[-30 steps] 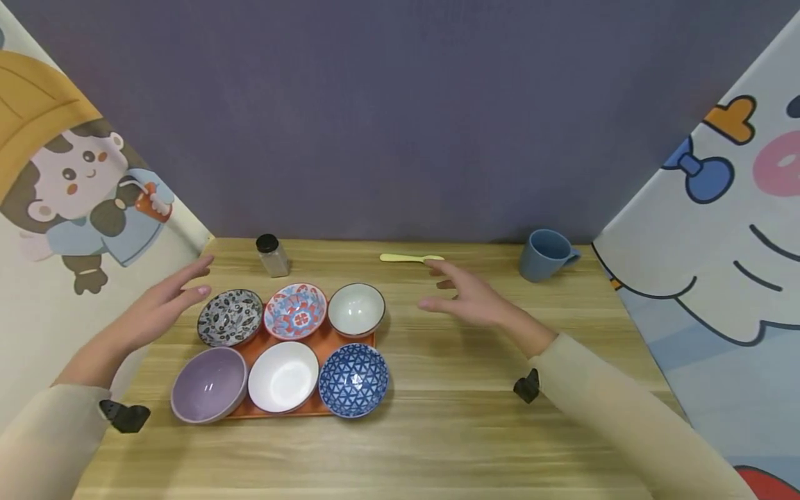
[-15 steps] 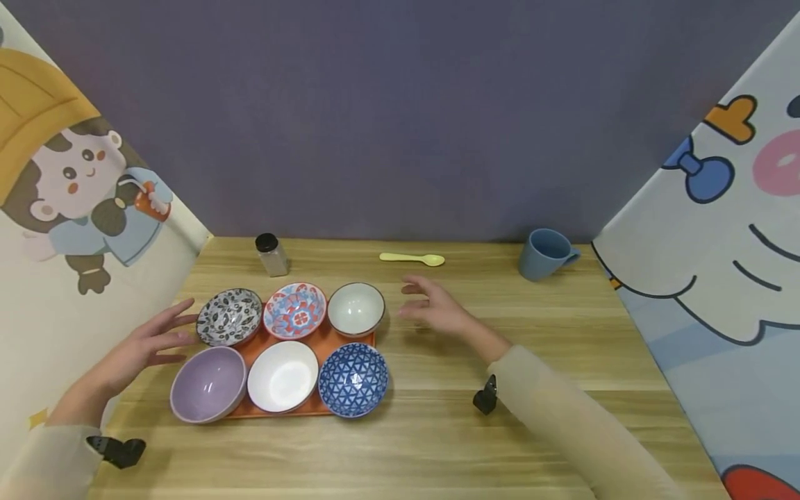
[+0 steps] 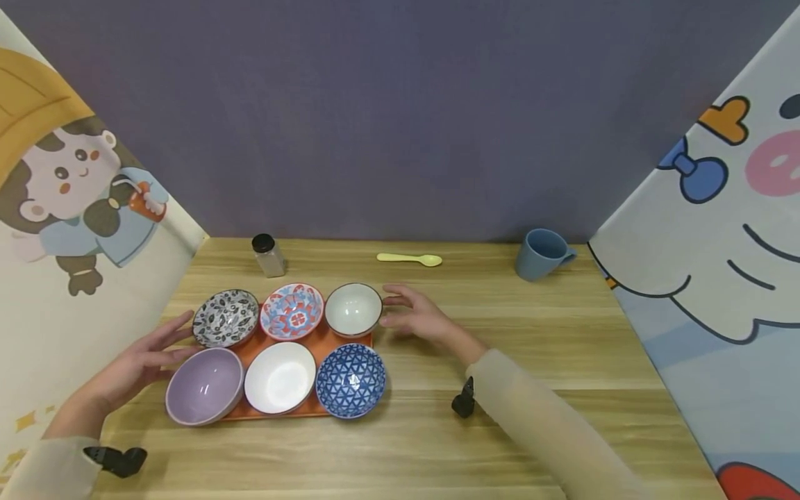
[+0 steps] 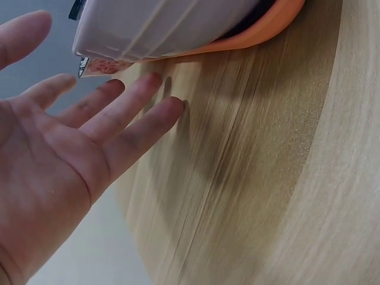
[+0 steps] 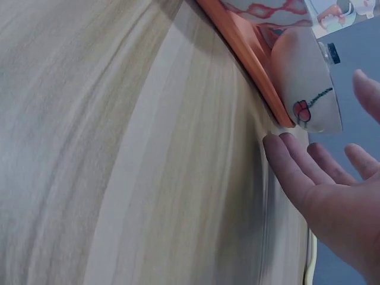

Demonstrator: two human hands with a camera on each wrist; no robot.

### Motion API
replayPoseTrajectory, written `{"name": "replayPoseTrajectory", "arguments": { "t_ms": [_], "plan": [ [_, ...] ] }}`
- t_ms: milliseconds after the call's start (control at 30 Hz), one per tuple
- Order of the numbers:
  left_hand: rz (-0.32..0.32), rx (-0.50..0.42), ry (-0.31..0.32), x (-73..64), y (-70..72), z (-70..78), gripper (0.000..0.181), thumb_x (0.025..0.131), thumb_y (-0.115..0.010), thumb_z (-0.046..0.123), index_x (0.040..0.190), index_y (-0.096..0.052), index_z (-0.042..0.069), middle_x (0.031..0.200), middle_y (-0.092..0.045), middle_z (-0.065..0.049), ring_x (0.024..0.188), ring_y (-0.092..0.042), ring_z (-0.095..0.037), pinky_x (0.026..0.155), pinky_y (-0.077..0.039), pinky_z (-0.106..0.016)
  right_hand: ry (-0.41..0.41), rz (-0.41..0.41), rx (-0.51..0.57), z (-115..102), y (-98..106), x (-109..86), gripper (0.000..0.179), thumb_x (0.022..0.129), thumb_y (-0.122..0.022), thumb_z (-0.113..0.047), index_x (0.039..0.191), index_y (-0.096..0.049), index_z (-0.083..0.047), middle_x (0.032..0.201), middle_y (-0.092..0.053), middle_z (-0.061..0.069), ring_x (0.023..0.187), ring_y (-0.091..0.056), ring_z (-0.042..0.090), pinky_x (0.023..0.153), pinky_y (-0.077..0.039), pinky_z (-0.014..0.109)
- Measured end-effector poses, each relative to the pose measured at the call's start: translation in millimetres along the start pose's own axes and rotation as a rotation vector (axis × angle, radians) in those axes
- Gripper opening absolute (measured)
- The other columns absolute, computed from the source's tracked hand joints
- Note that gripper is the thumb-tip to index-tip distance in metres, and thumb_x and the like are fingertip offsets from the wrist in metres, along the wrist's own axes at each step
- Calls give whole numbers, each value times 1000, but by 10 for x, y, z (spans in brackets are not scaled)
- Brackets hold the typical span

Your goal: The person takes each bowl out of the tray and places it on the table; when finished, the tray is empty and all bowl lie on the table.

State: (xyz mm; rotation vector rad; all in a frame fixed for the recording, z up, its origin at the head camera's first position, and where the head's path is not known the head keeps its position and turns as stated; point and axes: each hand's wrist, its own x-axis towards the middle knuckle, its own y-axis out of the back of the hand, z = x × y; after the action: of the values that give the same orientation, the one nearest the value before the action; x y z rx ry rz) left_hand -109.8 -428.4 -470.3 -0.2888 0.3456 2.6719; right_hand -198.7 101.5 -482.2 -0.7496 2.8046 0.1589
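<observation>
An orange tray (image 3: 323,340) carries several bowls in two rows: black-floral (image 3: 226,318), red-and-blue (image 3: 292,311), pale dark-rimmed (image 3: 353,310), purple (image 3: 205,386), white (image 3: 280,378) and blue-triangle (image 3: 351,380). My left hand (image 3: 140,364) is at the tray's left side, fingers extended beside the purple and black-floral bowls. In the left wrist view, its fingers lie just short of the purple bowl (image 4: 154,24). My right hand (image 3: 415,318) reaches to the pale bowl's right side. In the right wrist view, its fingertips are close to the tray corner (image 5: 276,110); contact is unclear.
Along the back of the wooden table (image 3: 425,444) are a black-lidded jar (image 3: 269,257), a yellow spoon (image 3: 409,259) and a blue mug (image 3: 542,255). A dark grey wall (image 3: 400,125) rises behind, with cartoon-printed panels on both sides.
My left hand has come down and closer to the tray's left side. My right hand has moved left, away from the spoon, to the pale bowl. The bowls stay on the tray.
</observation>
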Motion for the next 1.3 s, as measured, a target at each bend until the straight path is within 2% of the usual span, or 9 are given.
{"name": "replayPoseTrajectory", "arguments": {
  "t_ms": [200,333,500,733,933,1300],
  "plan": [
    [-5,-12,15,5,7,-52,83,102,-47,4,166,2,25,138,-38,30,119,-56,9,88,-53,-25,-10,1,41,39,-68,47,85,87,-82,-14,158,-38,-19,155,-47,17,119,-65,34,90,-58,52],
    [0,-22,5,3,8,-98,86,100,-49,-1,166,3,19,132,-41,35,116,-58,9,87,-52,-22,-21,-2,68,58,-109,75,88,86,-83,-13,159,-36,-21,157,-44,19,112,-67,35,88,-59,52],
    [-11,-31,9,12,11,-131,84,100,-48,0,165,3,12,133,-41,36,116,-57,11,88,-52,-21,-37,-7,105,68,-152,100,89,87,-81,-10,161,-32,-21,159,-40,21,114,-67,35,89,-59,52],
    [-30,-98,1,15,12,-173,84,101,-47,-2,166,1,18,134,-43,37,117,-57,10,89,-53,-22,-71,-17,157,64,-175,114,89,90,-77,-7,163,-28,-20,160,-38,22,113,-68,34,92,-57,54],
    [-51,-143,-24,14,3,-193,81,102,-44,-4,167,-2,21,138,-46,35,118,-58,8,90,-52,-22,-75,-32,148,70,-178,123,86,92,-75,-7,163,-27,-19,160,-36,24,115,-68,36,90,-58,54],
    [-70,-175,-60,27,22,-187,79,103,-42,-6,167,-5,22,140,-48,32,119,-60,4,91,-53,-23,-121,-9,130,58,-202,147,78,95,-73,-14,161,-33,-20,151,-51,23,111,-71,34,86,-60,51]
  ]
}}
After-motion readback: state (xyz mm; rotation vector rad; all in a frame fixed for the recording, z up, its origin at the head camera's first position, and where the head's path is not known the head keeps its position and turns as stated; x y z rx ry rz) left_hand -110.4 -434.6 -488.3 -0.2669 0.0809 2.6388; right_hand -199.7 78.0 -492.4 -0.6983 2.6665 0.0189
